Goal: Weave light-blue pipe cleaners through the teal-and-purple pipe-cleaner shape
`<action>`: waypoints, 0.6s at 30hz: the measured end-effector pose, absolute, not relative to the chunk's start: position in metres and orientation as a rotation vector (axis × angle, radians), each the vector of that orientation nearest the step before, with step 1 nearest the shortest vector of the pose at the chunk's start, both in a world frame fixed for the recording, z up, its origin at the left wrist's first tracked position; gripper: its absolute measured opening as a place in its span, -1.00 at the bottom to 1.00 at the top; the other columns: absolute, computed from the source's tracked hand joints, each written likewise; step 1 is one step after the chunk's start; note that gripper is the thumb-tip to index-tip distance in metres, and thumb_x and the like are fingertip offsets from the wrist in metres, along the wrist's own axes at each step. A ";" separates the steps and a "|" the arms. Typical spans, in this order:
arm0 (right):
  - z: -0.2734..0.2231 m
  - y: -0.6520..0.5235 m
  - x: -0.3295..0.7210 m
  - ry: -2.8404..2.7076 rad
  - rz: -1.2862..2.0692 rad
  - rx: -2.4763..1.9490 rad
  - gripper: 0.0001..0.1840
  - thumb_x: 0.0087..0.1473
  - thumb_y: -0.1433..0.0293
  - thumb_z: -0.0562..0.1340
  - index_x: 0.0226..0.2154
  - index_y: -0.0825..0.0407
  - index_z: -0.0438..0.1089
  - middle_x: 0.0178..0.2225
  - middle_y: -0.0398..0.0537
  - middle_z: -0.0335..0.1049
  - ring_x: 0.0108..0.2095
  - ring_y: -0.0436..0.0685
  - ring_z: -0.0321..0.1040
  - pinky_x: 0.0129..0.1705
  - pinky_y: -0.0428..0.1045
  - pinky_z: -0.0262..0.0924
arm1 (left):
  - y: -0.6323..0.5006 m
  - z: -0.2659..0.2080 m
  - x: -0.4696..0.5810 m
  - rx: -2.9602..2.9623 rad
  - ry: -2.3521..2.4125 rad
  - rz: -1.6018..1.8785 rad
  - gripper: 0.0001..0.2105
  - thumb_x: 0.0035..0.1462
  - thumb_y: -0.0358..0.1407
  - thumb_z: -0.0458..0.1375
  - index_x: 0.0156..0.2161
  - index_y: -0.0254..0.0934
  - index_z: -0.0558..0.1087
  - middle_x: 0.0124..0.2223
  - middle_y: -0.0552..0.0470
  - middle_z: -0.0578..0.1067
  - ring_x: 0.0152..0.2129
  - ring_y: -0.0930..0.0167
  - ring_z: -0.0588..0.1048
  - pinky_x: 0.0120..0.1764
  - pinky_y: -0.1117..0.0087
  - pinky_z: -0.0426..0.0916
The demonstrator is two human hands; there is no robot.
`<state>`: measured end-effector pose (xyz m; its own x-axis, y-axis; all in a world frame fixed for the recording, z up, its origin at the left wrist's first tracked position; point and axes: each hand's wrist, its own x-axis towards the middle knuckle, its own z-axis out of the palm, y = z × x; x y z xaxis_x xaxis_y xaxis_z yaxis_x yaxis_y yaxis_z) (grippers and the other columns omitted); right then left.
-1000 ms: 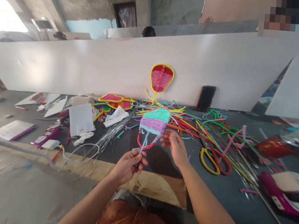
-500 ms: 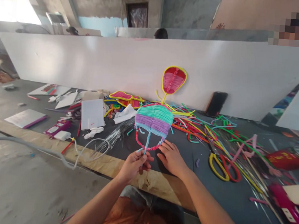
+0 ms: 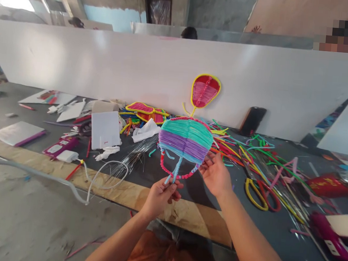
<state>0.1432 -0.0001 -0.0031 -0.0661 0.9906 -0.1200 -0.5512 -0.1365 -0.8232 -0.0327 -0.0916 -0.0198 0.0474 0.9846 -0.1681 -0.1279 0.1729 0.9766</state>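
My left hand (image 3: 164, 196) pinches the light blue stem of a pipe-cleaner fan (image 3: 187, 137) between thumb and fingers. Bands of turquoise, purple and light blue fill its upper part, and a red twisted loop curves below around the stem. The fan is tilted up above the table. At its lower right edge, my right hand (image 3: 217, 172) has curled its fingers onto the rim; some fingertips are hidden behind it. Beyond the fan, a second, red and pink fan (image 3: 206, 92) with a yellow rim leans against the white board.
Behind stands a white board (image 3: 106, 69). Loose pipe cleaners (image 3: 235, 151), scissors (image 3: 262, 195) and a phone (image 3: 253, 120) lie to the right. Leftward are a white card (image 3: 104, 130), a purple device (image 3: 60, 146) and a looping cable (image 3: 89, 192). People's heads show over the board.
The fan has come closer and shifted slightly right, facing me more. My right hand has turned palm inward and moved up to the fan's right edge. The left hand keeps its pinch.
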 end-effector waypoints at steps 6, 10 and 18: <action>0.005 -0.023 0.131 -1.009 0.940 -1.020 -0.46 -0.06 0.19 0.31 -0.02 -0.10 0.20 0.03 -0.01 0.22 -0.03 0.13 0.24 -0.09 0.07 0.24 | -0.092 -0.024 -0.031 1.008 1.175 1.137 -0.68 0.08 -0.09 0.14 -0.25 -0.36 0.43 -0.39 -0.07 0.54 -0.58 0.50 0.45 -0.55 0.53 0.26; 0.015 -0.043 0.120 -1.283 0.577 -1.092 -0.75 0.03 0.26 0.25 -0.20 -0.03 0.31 -0.05 0.01 0.22 -0.02 0.15 0.20 -0.05 0.08 0.17 | -0.094 -0.026 -0.028 1.022 1.167 1.178 -0.71 0.08 -0.11 0.14 -0.25 -0.34 0.45 -0.27 -0.09 0.56 -0.54 0.47 0.48 -0.45 0.44 0.39; 0.012 -0.068 0.123 -1.479 0.918 -1.210 -0.76 0.16 0.24 0.11 -0.17 0.01 0.30 -0.30 -0.05 0.37 -0.34 0.06 0.33 -0.31 -0.03 0.27 | -0.100 -0.030 -0.038 1.461 1.428 1.186 -0.72 0.18 -0.30 0.00 -0.06 -0.26 0.47 -0.23 -0.04 0.59 -0.44 0.39 0.57 -0.39 0.44 0.47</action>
<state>0.1231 -0.0677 0.0120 -0.0260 0.9754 0.2189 0.2368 0.2187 -0.9466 -0.0379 -0.1002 -0.0305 -0.0569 0.9927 0.1067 0.2875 -0.0861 0.9539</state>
